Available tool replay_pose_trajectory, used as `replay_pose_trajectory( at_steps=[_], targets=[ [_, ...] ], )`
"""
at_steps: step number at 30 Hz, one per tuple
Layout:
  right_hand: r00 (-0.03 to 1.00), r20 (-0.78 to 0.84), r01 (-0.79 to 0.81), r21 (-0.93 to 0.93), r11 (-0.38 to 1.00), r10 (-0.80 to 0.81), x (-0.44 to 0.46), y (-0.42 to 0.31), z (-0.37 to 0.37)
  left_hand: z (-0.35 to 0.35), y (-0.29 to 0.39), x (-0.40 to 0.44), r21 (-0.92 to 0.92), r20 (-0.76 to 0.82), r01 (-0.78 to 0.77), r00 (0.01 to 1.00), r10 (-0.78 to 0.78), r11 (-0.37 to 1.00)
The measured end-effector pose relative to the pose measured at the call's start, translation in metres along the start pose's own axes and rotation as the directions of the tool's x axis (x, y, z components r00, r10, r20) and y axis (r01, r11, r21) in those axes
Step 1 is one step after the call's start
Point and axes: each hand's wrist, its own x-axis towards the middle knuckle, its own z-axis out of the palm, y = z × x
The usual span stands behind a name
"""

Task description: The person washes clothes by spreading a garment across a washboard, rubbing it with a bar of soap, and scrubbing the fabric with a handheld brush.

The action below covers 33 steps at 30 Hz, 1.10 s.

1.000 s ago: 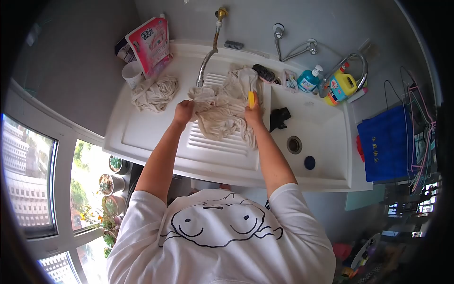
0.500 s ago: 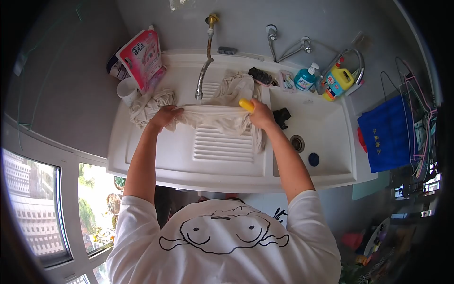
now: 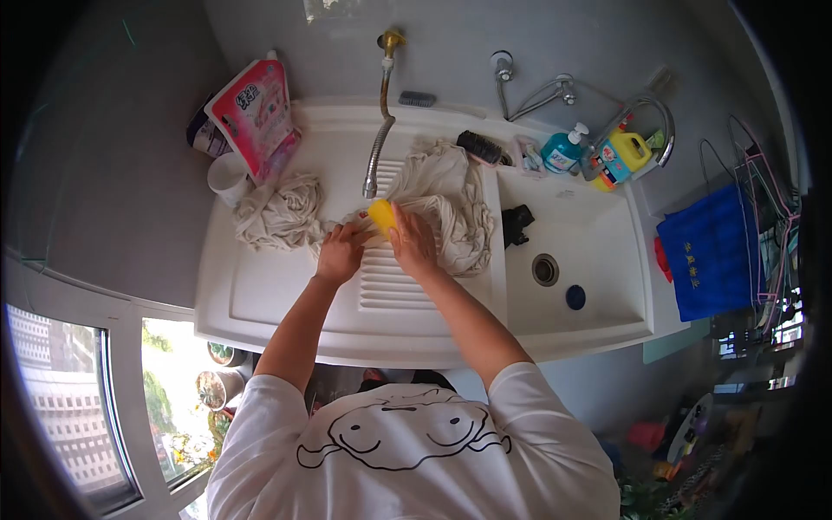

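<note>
An off-white wet cloth (image 3: 458, 221) lies bunched over the ribbed washboard (image 3: 394, 295) of the white sink, and part of it stretches left to a crumpled heap (image 3: 282, 212). My left hand (image 3: 341, 253) pinches the cloth at the washboard's left side. Close beside it, my right hand (image 3: 414, 241) is closed around a yellow bar (image 3: 381, 217) that looks like laundry soap, pressed against the cloth. The fingers hide part of the bar and the cloth under it. Just above the bar hangs the flexible metal spout (image 3: 373, 173).
A pink detergent pouch (image 3: 257, 121) and a white cup (image 3: 229, 179) stand at the back left. A black brush (image 3: 479, 147), blue soap bottle (image 3: 563, 149) and yellow jug (image 3: 622, 158) line the back right. The right basin holds a black item (image 3: 517, 225) beside the drain (image 3: 544, 270).
My right hand has moved left with the yellow bar, down onto the cloth. My left hand has shifted right, so both hands are now close together. The cloth between them is no longer stretched wide.
</note>
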Motion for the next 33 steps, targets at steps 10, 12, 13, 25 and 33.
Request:
replay_pose_trajectory(
  at_steps=[10,12,13,25,33],
  targets=[
    [0.973,0.167,0.104,0.292,0.951,-0.158,0.040,0.106,-0.025,-0.021,-0.005,-0.036,-0.014,-0.034,-0.109,0.994,0.108,0.994],
    [0.906,0.296,-0.399,0.353,0.846,0.303,0.071,0.118,-0.013,-0.026,0.002,-0.040,-0.031,-0.020,-0.143,0.990,0.142,0.989],
    [0.784,0.271,-0.621,0.320,0.716,0.559,0.087,0.101,-0.018,-0.027,0.004,-0.041,-0.051,-0.020,-0.178,0.984,0.177,0.983],
    [0.997,0.018,0.072,-0.023,0.997,-0.071,-0.008,-0.051,0.043,0.001,-0.016,-0.046,0.039,0.115,-0.043,0.993,0.038,0.998],
    [0.988,0.103,-0.075,-0.342,0.937,0.117,0.037,0.047,0.002,-0.003,-0.010,-0.046,0.062,0.156,-0.075,0.986,0.064,0.995]
  ],
)
